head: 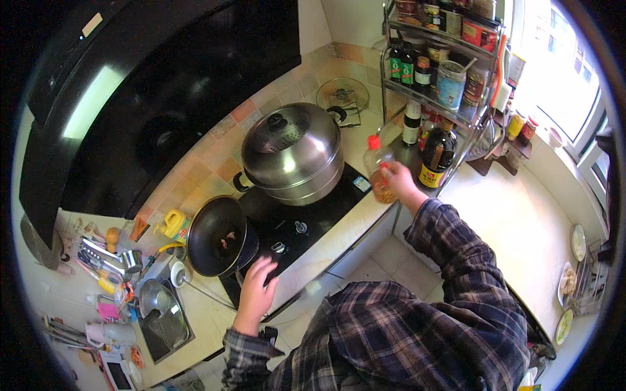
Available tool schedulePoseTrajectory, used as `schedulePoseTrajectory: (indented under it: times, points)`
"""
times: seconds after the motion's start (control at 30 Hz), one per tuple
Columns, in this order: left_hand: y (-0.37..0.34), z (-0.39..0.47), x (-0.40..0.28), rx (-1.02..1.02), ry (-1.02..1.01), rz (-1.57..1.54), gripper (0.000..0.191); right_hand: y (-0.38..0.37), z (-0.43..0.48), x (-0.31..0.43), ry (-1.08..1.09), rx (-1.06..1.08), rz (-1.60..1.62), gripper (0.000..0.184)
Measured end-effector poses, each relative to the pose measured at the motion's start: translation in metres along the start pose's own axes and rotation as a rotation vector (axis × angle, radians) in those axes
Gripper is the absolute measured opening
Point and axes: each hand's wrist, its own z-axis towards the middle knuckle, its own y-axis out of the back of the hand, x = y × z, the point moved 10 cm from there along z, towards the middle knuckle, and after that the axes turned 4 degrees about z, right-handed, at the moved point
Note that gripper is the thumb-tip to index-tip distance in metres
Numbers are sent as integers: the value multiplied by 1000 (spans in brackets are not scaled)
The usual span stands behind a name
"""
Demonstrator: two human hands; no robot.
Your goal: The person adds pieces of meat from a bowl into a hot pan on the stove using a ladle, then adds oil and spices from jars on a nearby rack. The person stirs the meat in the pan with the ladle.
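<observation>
My right hand (398,183) grips a clear plastic bottle with a red cap (377,168), some brownish contents in its lower part, over the counter edge right of the stove. Empty and with fingers apart, my left hand (259,288) hovers near the handle of a dark wok (217,237); whether it touches the handle I cannot tell. A few small reddish-brown pieces lie in the wok. Behind, on the black gas stove (313,217), stands a large steel steamer pot (296,161) with its domed lid on.
A metal rack (430,95) holds jars and bottles, a large dark sauce bottle (436,151) at its foot. A glass lid (342,95) leans by the wall. Left of the wok are a white ladle (180,274), a yellow jug (175,225) and a sink (168,327). Plates stand far right.
</observation>
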Motion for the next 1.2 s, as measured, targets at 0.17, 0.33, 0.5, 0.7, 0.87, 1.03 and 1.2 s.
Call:
schedulePoseTrajectory:
  times: [0.17, 0.33, 0.5, 0.7, 0.87, 1.03, 1.2]
  points:
    - [16, -108, 50, -209, 294, -106, 24, 41, 94, -44, 3, -215, -127, 32]
    - [-2, -215, 97, -273, 683, -132, 23, 70, 112, -50, 123, -251, -114, 36]
    - [-35, -270, 129, -234, 844, -137, 22, 60, 45, -7, 578, -729, -595, 39]
    - [-77, -291, 163, -150, 812, -243, 20, -105, -85, -63, 296, 466, -414, 19]
    - [-84, -302, 186, -65, 781, -266, 21, -197, -188, -56, 239, 883, -401, 23]
    - [-70, -320, 210, -58, 714, -154, 23, -246, -248, -29, 213, 1041, -407, 34]
    - [-66, -372, 243, -89, 841, -224, 24, -292, -294, -24, -384, 1130, -138, 66]
